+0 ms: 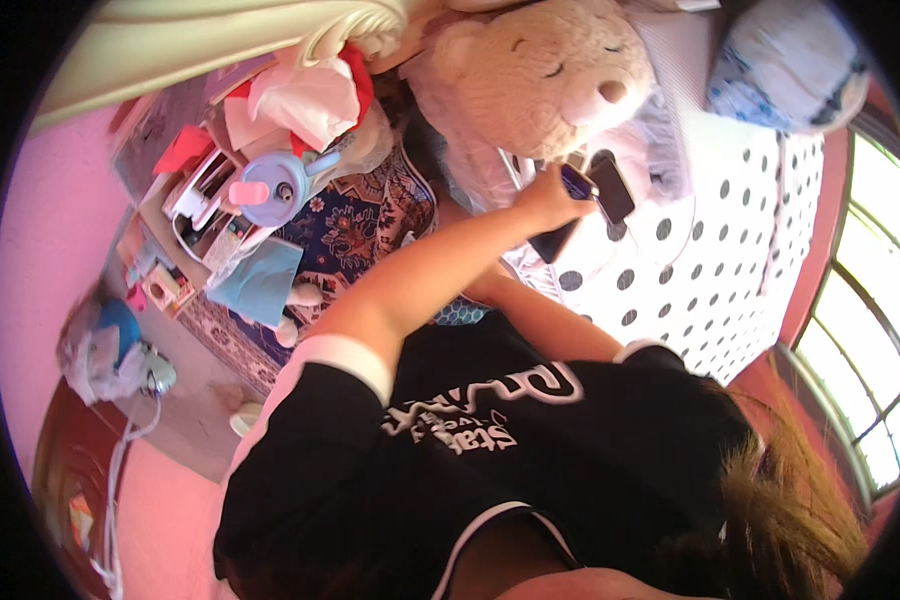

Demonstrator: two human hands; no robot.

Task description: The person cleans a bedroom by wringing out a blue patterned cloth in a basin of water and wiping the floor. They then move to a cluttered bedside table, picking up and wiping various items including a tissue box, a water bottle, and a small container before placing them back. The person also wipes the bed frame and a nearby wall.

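Reaching over the bed, my left hand (pixel 547 202) grips a dark, phone-like object (pixel 579 182) with a shiny edge. Another dark flat piece (pixel 555 241) shows just below that hand; whether the two are one thing, I cannot tell. A dark smartphone (pixel 615 189) lies on the bedding right beside the fingers. My right hand (pixel 484 285) is mostly hidden under my left forearm, so its fingers and anything in them are out of sight. Close above the left hand sits a large beige teddy bear (pixel 540 75).
A white sheet with black dots (pixel 664 277) covers the bed, with a pillow (pixel 791 67) at top right. To the left, a light blue tumbler with a handle (pixel 274 191) stands by a light blue cloth (pixel 262 279). A patterned rug (pixel 345 225) and a barred window (pixel 862 337) are also visible.
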